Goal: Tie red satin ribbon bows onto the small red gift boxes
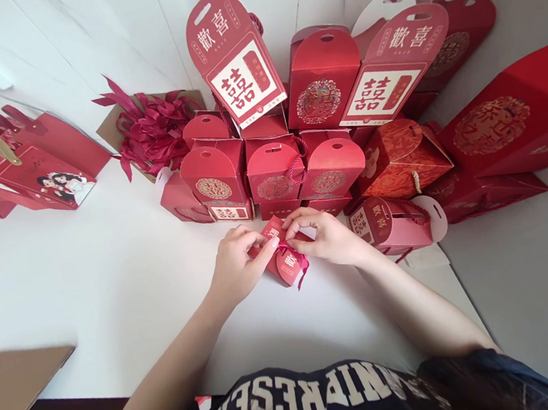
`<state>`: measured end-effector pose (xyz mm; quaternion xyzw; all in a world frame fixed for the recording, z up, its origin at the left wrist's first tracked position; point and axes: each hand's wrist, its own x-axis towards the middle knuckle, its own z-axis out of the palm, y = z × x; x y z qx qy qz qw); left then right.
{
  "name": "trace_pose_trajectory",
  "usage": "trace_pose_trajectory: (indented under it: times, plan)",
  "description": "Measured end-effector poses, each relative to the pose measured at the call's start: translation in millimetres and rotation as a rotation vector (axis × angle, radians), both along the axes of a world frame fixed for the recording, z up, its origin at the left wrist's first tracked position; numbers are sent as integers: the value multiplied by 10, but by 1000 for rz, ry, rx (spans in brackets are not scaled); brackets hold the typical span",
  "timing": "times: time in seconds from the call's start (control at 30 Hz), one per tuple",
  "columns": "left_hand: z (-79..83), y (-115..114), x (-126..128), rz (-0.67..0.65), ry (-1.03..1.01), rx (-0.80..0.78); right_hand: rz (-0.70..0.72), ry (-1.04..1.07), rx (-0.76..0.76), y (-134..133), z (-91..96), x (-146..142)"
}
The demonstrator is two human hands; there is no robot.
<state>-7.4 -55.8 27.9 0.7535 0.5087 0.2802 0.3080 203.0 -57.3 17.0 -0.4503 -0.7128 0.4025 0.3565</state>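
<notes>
A small red gift box (287,262) with white characters and a dark red ribbon lies on the white table (91,283) just in front of me. My left hand (238,264) pinches the ribbon at the box's top from the left. My right hand (323,235) pinches the same ribbon from the right, fingers curled over the box. Both hands touch the box, and their fingers meet above it.
Several red gift boxes (273,175) stand stacked behind the small box, taller ones (234,59) leaning on the wall. A heap of red ribbons (153,129) lies at the back left. Flat red bags (40,174) sit far left, a brown cardboard piece (14,389) near left.
</notes>
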Motion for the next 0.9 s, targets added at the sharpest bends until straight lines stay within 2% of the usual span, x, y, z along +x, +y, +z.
trace_pose_trajectory:
  times: [0.23,0.47,0.63,0.73,0.83,0.9]
  plan:
    - [-2,39,-43,-88,-51,-50,-13,-5,-11,-10,20,-3]
    - [63,41,-126,-168,-12,-24,-127,-117,-25,-39,71,-2]
    - [120,32,-164,-167,31,-81,-232,-224,-3,-43,37,-20]
    - [136,17,-157,-162,59,-63,-272,-287,7,-48,26,-38]
    - [175,18,-189,-176,115,-58,-269,-356,36,-54,59,-6]
    - [212,42,-257,-181,188,-81,-220,-366,52,-53,100,57]
